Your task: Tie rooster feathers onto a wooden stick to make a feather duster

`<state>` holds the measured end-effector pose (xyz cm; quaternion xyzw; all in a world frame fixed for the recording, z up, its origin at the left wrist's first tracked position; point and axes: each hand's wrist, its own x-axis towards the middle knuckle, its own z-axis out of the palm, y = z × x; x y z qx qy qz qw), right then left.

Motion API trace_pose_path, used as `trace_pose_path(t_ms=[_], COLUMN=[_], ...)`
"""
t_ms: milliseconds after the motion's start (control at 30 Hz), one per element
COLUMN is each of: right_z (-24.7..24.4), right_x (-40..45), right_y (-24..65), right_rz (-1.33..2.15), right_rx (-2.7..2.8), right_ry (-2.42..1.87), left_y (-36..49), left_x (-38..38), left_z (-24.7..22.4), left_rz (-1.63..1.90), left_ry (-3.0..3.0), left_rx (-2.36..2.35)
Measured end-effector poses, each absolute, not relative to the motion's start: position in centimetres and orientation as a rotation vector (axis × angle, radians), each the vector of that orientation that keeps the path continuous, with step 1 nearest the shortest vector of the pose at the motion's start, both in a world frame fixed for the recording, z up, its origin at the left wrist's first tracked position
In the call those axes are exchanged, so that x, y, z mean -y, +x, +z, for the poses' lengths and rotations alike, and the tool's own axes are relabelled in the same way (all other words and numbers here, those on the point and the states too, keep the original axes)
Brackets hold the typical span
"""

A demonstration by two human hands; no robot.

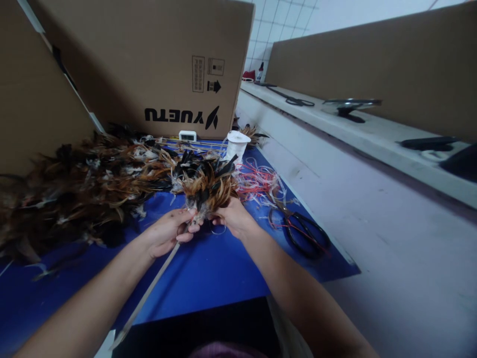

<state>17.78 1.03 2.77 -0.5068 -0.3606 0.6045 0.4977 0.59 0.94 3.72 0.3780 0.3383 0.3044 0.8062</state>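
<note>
Between my hands is a feather duster [206,191], a tuft of brown and black feathers bound around a thin stick [156,281] that slants down toward me. My left hand [173,231] is closed around the stick just below the feathers. At the right side of the tuft's base, my right hand [233,219] has its fingers bent inward. Its fingertips are partly hidden, and a thin clear strand [219,231] loops below them. A large heap of loose feathers [85,189] lies to the left.
Black-handled scissors [303,233] lie at the right, near red and clear strands [259,179]. A white cup [237,144] and a small white digital display [187,135] stand behind. A cardboard box [130,59] blocks the back; a ledge [357,124] runs along the right.
</note>
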Motion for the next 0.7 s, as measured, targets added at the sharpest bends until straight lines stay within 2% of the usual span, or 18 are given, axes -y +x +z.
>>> trace_pose_path(t_ms=[700], right_z=[2.73], right_x=[-1.25], right_y=[17.38], right_rz=[1.502], right_rx=[0.869], right_ry=[-1.259], left_y=[0.91], left_x=[-1.12], left_z=[3.31], left_rz=[0.728], left_ry=[0.781], left_rx=[-0.752])
